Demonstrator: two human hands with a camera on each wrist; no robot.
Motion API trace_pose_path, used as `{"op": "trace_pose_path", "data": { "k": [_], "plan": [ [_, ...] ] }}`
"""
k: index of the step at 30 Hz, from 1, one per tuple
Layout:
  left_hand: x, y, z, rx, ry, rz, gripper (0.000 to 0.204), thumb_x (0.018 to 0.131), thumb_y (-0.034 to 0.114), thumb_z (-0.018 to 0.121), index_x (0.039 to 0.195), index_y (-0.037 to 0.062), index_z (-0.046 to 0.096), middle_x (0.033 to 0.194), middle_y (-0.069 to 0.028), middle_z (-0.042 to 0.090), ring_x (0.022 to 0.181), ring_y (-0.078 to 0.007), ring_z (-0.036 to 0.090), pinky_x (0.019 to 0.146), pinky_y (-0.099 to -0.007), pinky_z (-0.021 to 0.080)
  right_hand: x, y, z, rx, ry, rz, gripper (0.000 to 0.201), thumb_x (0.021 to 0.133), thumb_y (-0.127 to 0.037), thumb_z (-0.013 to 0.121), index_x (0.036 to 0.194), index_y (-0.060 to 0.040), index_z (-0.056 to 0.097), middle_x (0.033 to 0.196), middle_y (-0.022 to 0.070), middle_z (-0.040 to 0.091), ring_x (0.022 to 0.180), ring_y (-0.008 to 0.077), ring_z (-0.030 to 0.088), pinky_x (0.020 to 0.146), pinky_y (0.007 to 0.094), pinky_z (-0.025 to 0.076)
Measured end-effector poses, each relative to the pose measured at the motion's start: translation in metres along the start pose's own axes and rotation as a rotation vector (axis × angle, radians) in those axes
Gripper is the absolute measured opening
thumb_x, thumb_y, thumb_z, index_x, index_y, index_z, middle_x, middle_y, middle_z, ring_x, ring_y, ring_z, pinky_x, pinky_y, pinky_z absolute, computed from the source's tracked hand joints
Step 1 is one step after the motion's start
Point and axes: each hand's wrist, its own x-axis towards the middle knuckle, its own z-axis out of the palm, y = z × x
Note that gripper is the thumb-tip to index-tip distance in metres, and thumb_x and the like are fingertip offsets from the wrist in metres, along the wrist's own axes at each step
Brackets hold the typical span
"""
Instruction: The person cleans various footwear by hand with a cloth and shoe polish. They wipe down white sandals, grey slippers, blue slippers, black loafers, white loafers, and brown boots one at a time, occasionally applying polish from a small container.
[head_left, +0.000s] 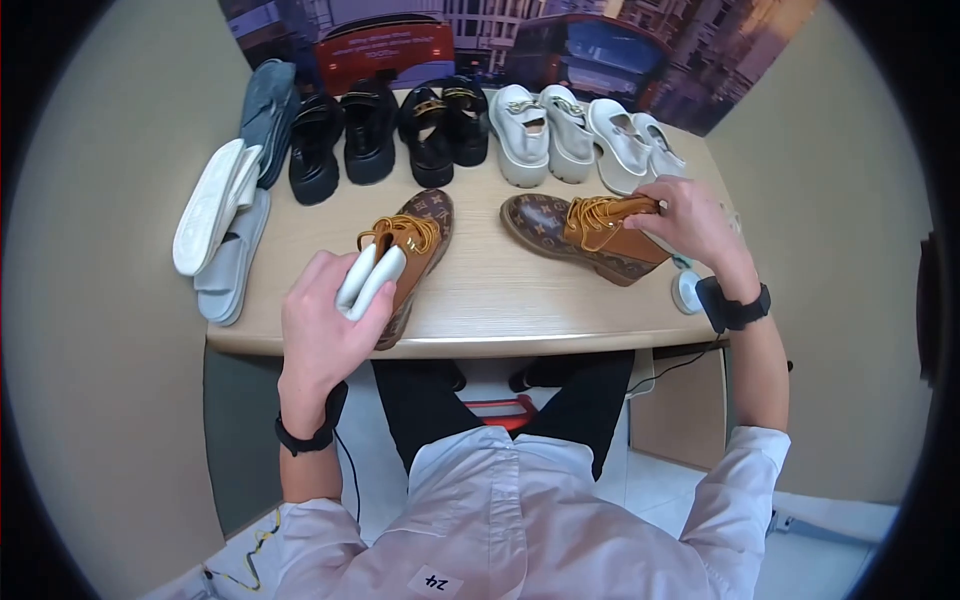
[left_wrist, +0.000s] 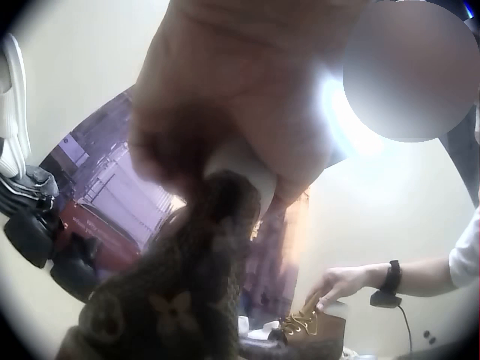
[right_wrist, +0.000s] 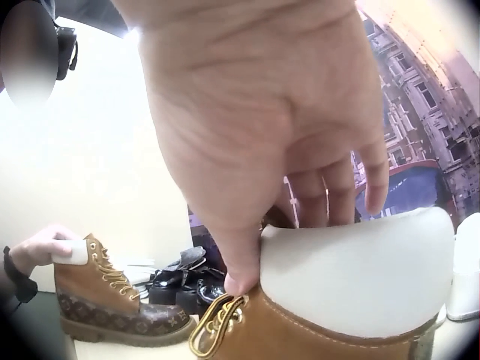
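Two brown ankle boots with a monogram pattern, yellow laces and white padded collars stand on the table. My left hand (head_left: 330, 315) grips the collar (head_left: 383, 270) of the left boot (head_left: 432, 215), whose toe points away from me. My right hand (head_left: 695, 220) pinches the top front edge of the right boot (head_left: 540, 222), toe pointing left. In the right wrist view, the thumb presses beside the laces (right_wrist: 219, 326) while the fingers reach behind, partly hidden by the white collar (right_wrist: 356, 270).
Along the back stand black chunky shoes (head_left: 370, 130) and white shoes (head_left: 520, 135). Grey-blue slippers (head_left: 268, 110) and white and grey slides (head_left: 210, 205) line the left edge. A small round white object (head_left: 687, 291) lies near my right wrist. Behind is a city-picture backdrop (head_left: 480, 40).
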Motion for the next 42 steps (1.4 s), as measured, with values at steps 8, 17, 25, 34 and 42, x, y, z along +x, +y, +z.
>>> {"op": "trace_pose_path", "data": {
  "k": [8,17,25,34,42],
  "plan": [
    [0.011,-0.013,0.006,-0.063,0.038,0.126,0.028,0.093,0.011,0.081,0.116,-0.0044,0.077,0.094,-0.0155,0.068,0.08,-0.028,0.068,0.073,-0.0379,0.053,-0.012,-0.001,0.001,0.045,0.023,0.212,0.044,0.088,-0.034,0.091,0.118,-0.0032,0.083,0.1,0.0171,0.079,0.087,0.0314,0.073,0.08,0.0438,0.058],
    [0.019,-0.019,0.013,-0.139,0.012,0.224,0.029,0.092,0.012,0.082,0.115,-0.0044,0.077,0.091,-0.0163,0.068,0.075,-0.0311,0.067,0.069,-0.0405,0.054,-0.014,0.003,0.003,0.118,0.03,0.202,0.058,0.081,-0.037,0.096,0.127,-0.0045,0.081,0.104,0.0196,0.081,0.089,0.0327,0.077,0.084,0.0417,0.061],
    [0.022,-0.028,0.017,-0.183,-0.012,0.263,0.028,0.093,0.009,0.08,0.118,-0.0046,0.076,0.094,-0.017,0.067,0.08,-0.0305,0.067,0.072,-0.0402,0.053,-0.036,0.001,-0.008,0.002,-0.046,0.258,0.069,0.084,-0.04,0.094,0.14,-0.0049,0.073,0.107,0.0177,0.08,0.096,0.0351,0.076,0.089,0.0426,0.06],
    [0.022,-0.038,0.017,-0.194,-0.077,0.232,0.031,0.095,0.01,0.078,0.123,-0.004,0.074,0.099,-0.0153,0.066,0.087,-0.0288,0.067,0.078,-0.039,0.053,-0.033,0.007,-0.004,0.016,-0.062,0.201,0.06,0.086,-0.045,0.09,0.128,-0.003,0.075,0.092,0.0178,0.072,0.085,0.0345,0.071,0.081,0.0437,0.056],
    [0.011,-0.035,0.019,-0.137,-0.125,0.119,0.041,0.097,0.012,0.078,0.134,-0.0033,0.07,0.111,-0.0139,0.064,0.098,-0.0259,0.064,0.089,-0.0362,0.053,-0.049,0.03,-0.004,0.179,0.006,0.126,0.081,0.095,-0.067,0.077,0.146,-0.0045,0.07,0.118,0.0254,0.079,0.11,0.0392,0.077,0.098,0.0452,0.06]
  ]
}}
